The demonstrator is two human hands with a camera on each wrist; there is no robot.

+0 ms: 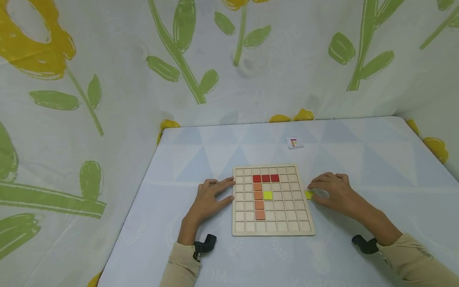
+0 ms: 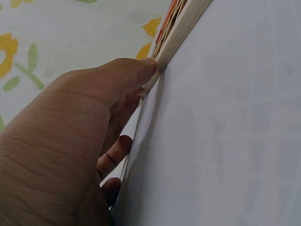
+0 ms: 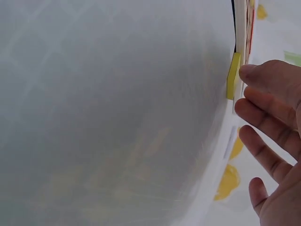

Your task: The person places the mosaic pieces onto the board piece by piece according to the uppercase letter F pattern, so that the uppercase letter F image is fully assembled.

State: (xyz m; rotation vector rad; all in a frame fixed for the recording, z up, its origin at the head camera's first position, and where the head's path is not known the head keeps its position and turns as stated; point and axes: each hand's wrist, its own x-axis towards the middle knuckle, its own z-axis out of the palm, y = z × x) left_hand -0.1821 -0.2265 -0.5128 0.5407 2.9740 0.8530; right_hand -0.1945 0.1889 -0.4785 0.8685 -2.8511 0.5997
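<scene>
A square wooden grid board (image 1: 283,228) lies on the table. Set in its cells are a row of three red tiles (image 1: 265,178), a column of several orange tiles (image 1: 259,195) and one yellow tile (image 1: 267,195). The left hand (image 1: 209,199) rests its fingertips and thumb along the board's left edge. At the opposite side, a second yellow tile (image 1: 309,195) sits off the grid against the board's edge. Beside it is the right hand (image 1: 333,192), thumb tip (image 3: 248,71) close to the tile (image 3: 233,76), fingers spread; whether they touch cannot be told.
A small card (image 1: 295,142) printed with a coloured grid pattern lies behind the board. The table (image 1: 168,159) has a pale cloth with blue triangles. Flower-print fabric (image 1: 122,79) hangs behind and at the sides. Black straps with mounts (image 1: 206,244) circle both wrists.
</scene>
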